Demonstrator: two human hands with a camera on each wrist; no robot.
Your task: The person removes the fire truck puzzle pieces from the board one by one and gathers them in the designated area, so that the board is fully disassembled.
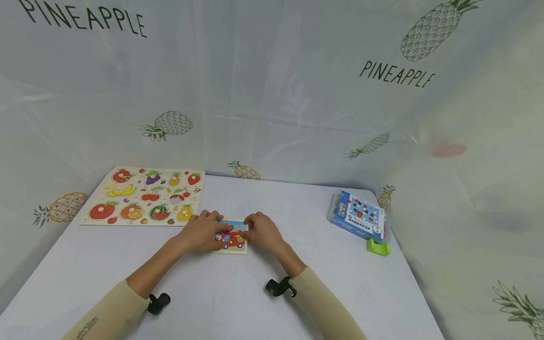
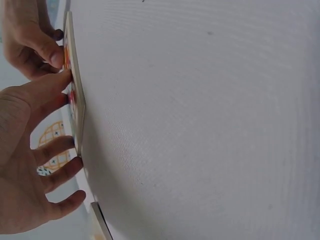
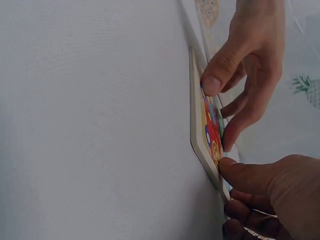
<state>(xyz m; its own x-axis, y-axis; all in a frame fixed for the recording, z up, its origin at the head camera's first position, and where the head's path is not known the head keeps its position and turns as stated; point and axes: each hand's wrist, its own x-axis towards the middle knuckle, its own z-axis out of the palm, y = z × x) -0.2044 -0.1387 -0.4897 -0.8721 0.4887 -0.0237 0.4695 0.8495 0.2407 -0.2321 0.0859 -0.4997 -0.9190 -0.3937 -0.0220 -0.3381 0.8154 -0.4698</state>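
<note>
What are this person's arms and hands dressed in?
The left sleeve and right sleeve are beige; the left one bears a dark marking. A small black device sits at each cuff. The left hand and right hand wear no gloves.

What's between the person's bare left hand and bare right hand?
A thin, pale-edged, rectangular red-truck picture board lies between them; the head view shows it.

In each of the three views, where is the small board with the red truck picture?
Head: the small board lies below and slightly left of centre.
Left wrist: the small board is at upper left, nearly edge-on.
Right wrist: the small board is right of centre, slanted.
Shared landmark: the person's fingers, touching it in every view.
</note>
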